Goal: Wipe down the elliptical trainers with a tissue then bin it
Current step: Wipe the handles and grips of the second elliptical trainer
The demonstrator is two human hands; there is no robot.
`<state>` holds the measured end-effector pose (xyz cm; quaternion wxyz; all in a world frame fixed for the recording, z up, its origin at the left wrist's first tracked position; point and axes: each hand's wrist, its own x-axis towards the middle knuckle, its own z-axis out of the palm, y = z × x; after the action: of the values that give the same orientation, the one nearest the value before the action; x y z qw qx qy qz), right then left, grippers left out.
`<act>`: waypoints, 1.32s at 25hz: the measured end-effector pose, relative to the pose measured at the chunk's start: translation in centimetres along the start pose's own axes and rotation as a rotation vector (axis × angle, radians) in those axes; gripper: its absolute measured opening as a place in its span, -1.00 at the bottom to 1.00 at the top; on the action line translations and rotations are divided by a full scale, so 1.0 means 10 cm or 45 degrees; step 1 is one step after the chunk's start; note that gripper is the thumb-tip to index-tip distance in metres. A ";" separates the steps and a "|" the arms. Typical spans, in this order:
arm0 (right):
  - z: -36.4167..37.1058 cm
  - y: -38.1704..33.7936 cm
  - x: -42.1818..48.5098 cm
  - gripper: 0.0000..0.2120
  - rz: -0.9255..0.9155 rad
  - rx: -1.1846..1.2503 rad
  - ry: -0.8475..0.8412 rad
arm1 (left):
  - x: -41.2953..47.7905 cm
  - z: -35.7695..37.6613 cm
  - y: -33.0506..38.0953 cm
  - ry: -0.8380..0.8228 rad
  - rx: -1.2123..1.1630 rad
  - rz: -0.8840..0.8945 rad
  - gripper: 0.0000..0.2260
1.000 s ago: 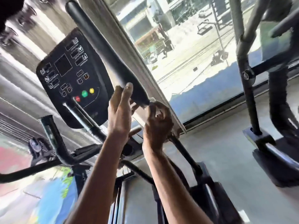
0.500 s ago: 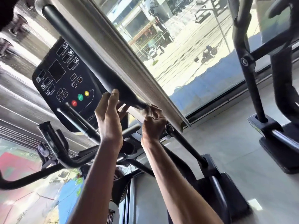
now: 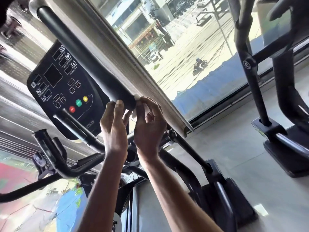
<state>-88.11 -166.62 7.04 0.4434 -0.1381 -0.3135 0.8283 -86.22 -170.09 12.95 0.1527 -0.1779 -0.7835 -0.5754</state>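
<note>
The elliptical trainer's black foam handle (image 3: pixel 87 59) slants from the top left down to the middle of the head view. My left hand (image 3: pixel 114 126) is raised under its lower end, fingers straight and touching the foam. My right hand (image 3: pixel 149 124) is beside it at the same end, fingers curled round a small white tissue (image 3: pixel 137 97) that peeps out against the handle's base. The black console (image 3: pixel 61 91) with red, green and yellow buttons sits just left of my hands.
A second elliptical trainer (image 3: pixel 260 81) stands at the right on the pale floor (image 3: pixel 234 161). A large window (image 3: pixel 184 47) with a grey blind rail (image 3: pixel 133 69) runs behind the handle. Black fixed handlebars (image 3: pixel 50 156) stick out at the lower left.
The view has tilted and the handle now runs higher in the frame. Both hands stay at the handle's lower end; my right hand has opened a little and a bit of white tissue shows.
</note>
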 end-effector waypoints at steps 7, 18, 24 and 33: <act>-0.08 0.39 0.00 -0.90 0.165 -0.062 0.045 | 0.04 -0.05 -0.25 -0.054 0.027 0.047 -0.88; -0.11 1.07 0.22 -0.89 0.310 -0.121 0.130 | 0.12 -0.03 -0.44 -0.129 0.155 0.082 -0.65; -0.12 1.22 0.37 -0.92 0.675 -0.210 0.258 | 0.11 -0.05 -0.41 -0.175 0.167 0.080 -0.67; -0.08 0.88 0.35 -0.78 0.849 -0.075 0.229 | 0.14 -0.10 -0.39 -0.126 0.231 0.020 -0.61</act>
<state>-95.41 -167.05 0.92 0.1701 -0.3181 -0.2344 0.9028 -89.23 -172.00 10.59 0.1339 -0.1975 -0.8375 -0.4915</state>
